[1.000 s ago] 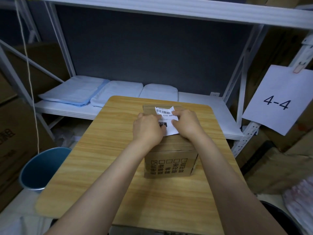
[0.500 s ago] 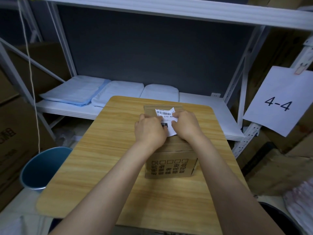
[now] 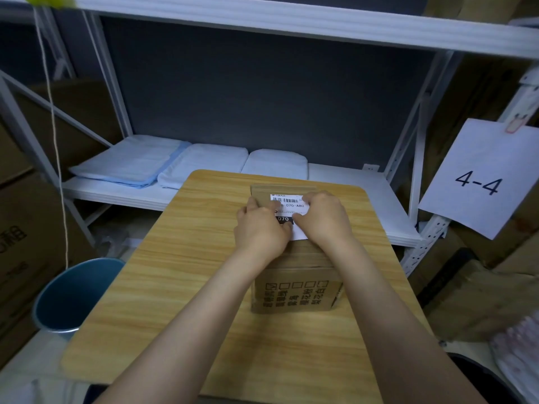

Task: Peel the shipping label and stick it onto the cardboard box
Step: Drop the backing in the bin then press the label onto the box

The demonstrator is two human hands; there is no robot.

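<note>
A brown cardboard box [image 3: 294, 293] with printed characters on its near side stands on the wooden table [image 3: 180, 281]. A white shipping label [image 3: 290, 204] with a barcode lies on the box's top face. My left hand [image 3: 261, 233] rests on the label's left and lower part, fingers curled. My right hand [image 3: 323, 218] covers the label's right side, fingertips at its upper right corner and lower edge. Both hands hide much of the label, so whether it lies fully flat is unclear.
A white metal shelf [image 3: 350, 185] behind the table carries folded pale cloths [image 3: 204, 164]. A blue bucket [image 3: 70, 298] stands on the floor at left. A paper sign reading 4-4 [image 3: 478, 179] hangs at right. Cardboard boxes [image 3: 26, 243] stack on both sides.
The label has settled lower and flatter onto the box top. Both hands have spread slightly apart over it, showing more of the barcode.
</note>
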